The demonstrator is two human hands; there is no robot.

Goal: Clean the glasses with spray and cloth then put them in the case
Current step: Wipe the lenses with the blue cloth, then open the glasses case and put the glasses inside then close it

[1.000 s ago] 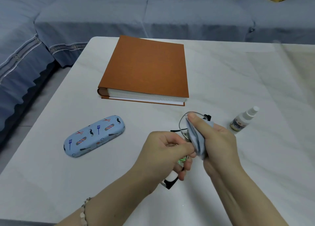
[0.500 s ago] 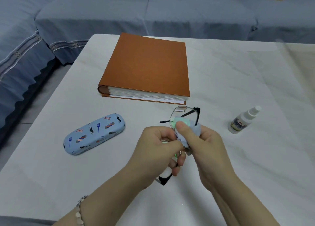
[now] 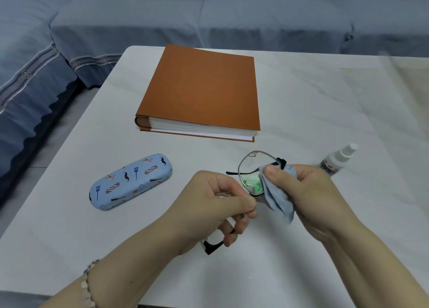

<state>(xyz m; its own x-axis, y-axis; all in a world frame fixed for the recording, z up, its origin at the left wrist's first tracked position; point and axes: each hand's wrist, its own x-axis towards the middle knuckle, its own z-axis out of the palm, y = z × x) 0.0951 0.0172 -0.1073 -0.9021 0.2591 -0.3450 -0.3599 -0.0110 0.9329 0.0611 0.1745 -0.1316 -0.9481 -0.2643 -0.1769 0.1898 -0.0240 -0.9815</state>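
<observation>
My left hand grips the thin-framed glasses at the bridge, and one black temple tip sticks out below the fist. One lens stands free above, with a green reflection in it. My right hand pinches a light blue cloth against the right edge of that lens. The other lens is hidden inside my left fist. A pale blue glasses case with barber prints lies shut on the table to the left. A small white spray bottle stands just beyond my right hand.
A thick orange-brown album lies on the white table behind my hands. A blue-grey sofa wraps around the far and left sides. The table's left edge runs close to the case.
The cloth has slid from the lens middle to its right rim, leaving most of the lens uncovered. Both hands have shifted slightly right and apart, and the glasses have tilted.
</observation>
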